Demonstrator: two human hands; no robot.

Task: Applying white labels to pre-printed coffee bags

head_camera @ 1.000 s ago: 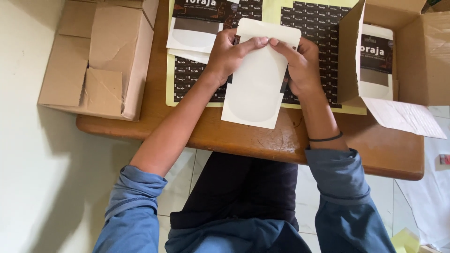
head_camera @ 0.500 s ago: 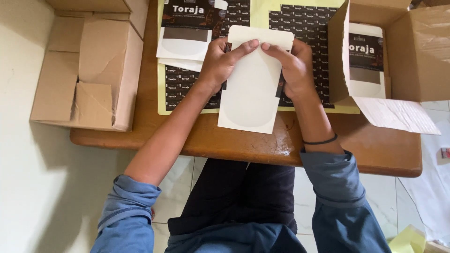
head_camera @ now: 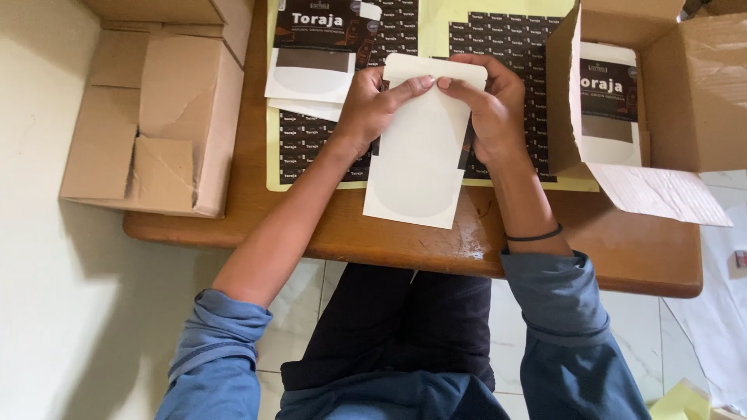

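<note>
White pouch [head_camera: 416, 152] as before, top edge gripped by left hand [head_camera: 373, 105] and right hand [head_camera: 490, 105].

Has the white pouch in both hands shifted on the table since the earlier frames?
No. The white pouch keeps its place over the yellow sticker sheet, its lower end at the table edge; only the camera drifted.

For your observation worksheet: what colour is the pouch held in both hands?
Plain cream-white pouch, unprinted on the side showing; head view.

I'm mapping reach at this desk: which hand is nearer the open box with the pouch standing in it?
Right. The right hand grips the white pouch just beside the open box; the left hand holds the pouch's far side, farther from that box.
</note>
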